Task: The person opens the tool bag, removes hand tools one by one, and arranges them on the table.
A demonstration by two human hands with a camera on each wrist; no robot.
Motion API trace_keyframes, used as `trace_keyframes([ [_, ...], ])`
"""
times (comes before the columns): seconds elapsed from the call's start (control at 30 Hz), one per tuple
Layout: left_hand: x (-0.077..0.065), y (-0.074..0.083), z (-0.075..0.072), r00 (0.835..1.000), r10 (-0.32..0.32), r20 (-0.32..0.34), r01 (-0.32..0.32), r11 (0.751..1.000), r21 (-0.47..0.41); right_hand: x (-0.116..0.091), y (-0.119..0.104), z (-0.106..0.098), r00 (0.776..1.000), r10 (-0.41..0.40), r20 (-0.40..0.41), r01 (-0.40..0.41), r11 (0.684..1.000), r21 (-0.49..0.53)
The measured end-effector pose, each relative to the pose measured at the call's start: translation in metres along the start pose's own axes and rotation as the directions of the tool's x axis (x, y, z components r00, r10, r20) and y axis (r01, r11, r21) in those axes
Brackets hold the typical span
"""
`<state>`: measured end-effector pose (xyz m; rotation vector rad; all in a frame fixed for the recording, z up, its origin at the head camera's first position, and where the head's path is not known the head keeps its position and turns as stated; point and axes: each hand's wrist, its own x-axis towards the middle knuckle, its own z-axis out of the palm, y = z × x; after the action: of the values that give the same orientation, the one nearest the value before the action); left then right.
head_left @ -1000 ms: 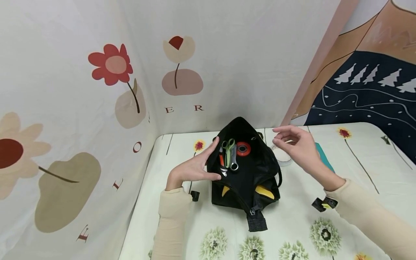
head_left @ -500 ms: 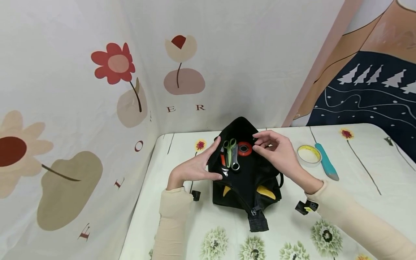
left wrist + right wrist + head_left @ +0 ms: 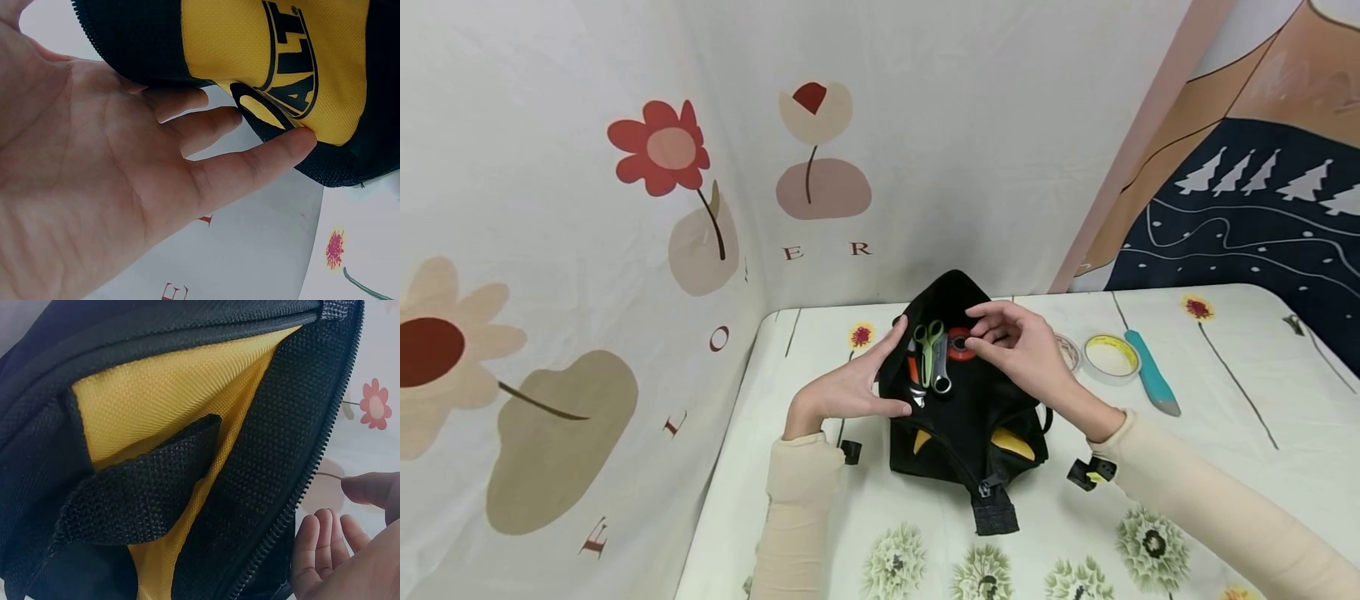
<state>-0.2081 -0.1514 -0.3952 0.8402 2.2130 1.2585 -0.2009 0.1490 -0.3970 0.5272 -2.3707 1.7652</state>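
Note:
A black tool bag [image 3: 1000, 400] stands with its mouth spread wide; yellow fabric [image 3: 225, 37] with lettering covers part of its side. My left hand [image 3: 850, 392] holds the left edge of the mouth, its fingers reaching along the outside in the left wrist view. Inside lie green-handled scissors [image 3: 928, 354], a grey wrench [image 3: 941, 371], an orange-handled tool [image 3: 913, 362] and a red disc [image 3: 958, 344] with a dark centre. Over the mouth's right side hovers my right hand [image 3: 1022, 342], its fingers loosely bent. Nothing shows between its thumb and fingers in the right wrist view.
Right of the bag, a clear tape roll [image 3: 1112, 379] with a yellow core lies beside a second roll [image 3: 1076, 354], partly hidden by the right hand. A teal-handled tool [image 3: 1153, 375] lies next to them. Printed curtains hang behind and to the left.
My right hand has moved left from above the tape rolls to the bag's mouth, uncovering a roll and the teal tool. The left hand and bag stay in place.

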Motion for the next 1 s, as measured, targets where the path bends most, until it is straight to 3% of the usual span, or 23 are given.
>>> trace_keyframes([
  [0.53,-0.001,-0.001,-0.001,1.0,0.0,0.001,0.0,1.0,0.014,0.012,0.014,0.027,0.997,0.042,0.071,-0.032,0.99,-0.14],
  [1.0,0.001,-0.003,-0.001,1.0,0.004,0.01,-0.004,1.0,-0.001,0.015,0.042,0.034,0.99,0.092,0.103,-0.067,0.971,-0.228],
])
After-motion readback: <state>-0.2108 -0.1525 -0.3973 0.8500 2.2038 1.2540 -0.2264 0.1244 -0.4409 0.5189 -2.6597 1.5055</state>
